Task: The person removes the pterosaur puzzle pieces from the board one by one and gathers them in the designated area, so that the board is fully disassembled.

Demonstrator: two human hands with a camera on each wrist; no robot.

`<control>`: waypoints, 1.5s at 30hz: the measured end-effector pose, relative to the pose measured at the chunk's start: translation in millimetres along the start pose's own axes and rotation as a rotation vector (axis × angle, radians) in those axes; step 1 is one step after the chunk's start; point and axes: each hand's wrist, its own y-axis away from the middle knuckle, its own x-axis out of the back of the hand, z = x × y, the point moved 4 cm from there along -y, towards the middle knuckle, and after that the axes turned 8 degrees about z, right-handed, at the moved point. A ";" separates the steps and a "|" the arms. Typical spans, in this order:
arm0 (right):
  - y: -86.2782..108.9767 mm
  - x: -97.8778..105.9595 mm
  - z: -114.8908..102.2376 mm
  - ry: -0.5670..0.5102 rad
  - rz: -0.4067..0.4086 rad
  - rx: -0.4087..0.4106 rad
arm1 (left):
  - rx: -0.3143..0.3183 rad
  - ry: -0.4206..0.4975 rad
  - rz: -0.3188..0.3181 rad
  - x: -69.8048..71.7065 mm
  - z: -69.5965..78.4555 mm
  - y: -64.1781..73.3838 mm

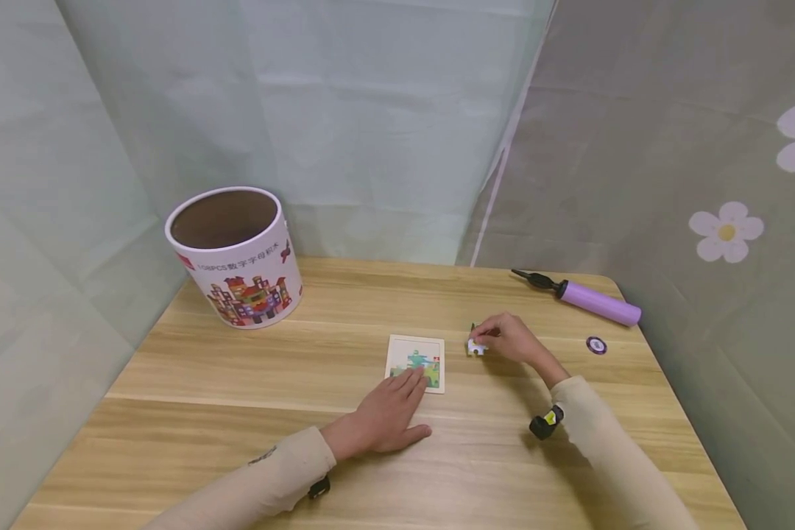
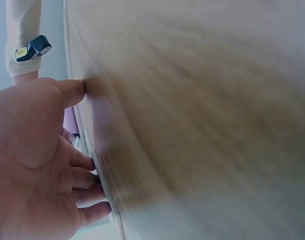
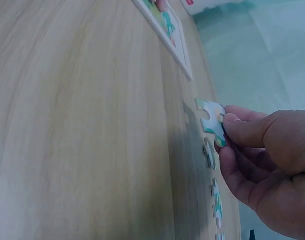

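Note:
A small puzzle tray (image 1: pixel 416 343) with a pale rim lies mid-table, its lower part filled with green, blue and yellow pieces. My left hand (image 1: pixel 389 412) rests palm-down over its lower edge, fingers extended and hiding part of the picture; in the left wrist view the fingertips touch the tray. To the right of the tray, my right hand (image 1: pixel 509 338) pinches a puzzle piece (image 3: pixel 212 120) between thumb and fingers, seen just above the table in the right wrist view. Other loose puzzle pieces (image 3: pixel 217 200) lie below that hand, partly covered by it in the head view.
A large white printed bucket (image 1: pixel 235 258) stands at the back left. At the back right lies a purple hand pump (image 1: pixel 599 302) with a black nozzle. A dark round chip (image 1: pixel 596 345) is right of my right hand. Curtains (image 1: pixel 397 132) hang behind the wooden table (image 1: pixel 238 442).

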 end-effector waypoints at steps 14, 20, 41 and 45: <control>6.4 -2.6 15.7 0.046 -0.001 -0.001 | -0.003 -0.013 0.004 0.1 1.5 0.6; 6.7 -2.9 16.0 0.048 0.009 0.005 | -0.004 -0.030 -0.004 -0.2 1.6 -0.1; -13.3 -32.2 -25.4 -0.027 0.016 0.096 | -0.043 -0.048 -0.011 4.6 4.7 -1.5; -16.1 -46.1 -30.5 -0.036 -0.013 0.116 | -0.043 -0.065 0.001 4.2 5.2 -1.7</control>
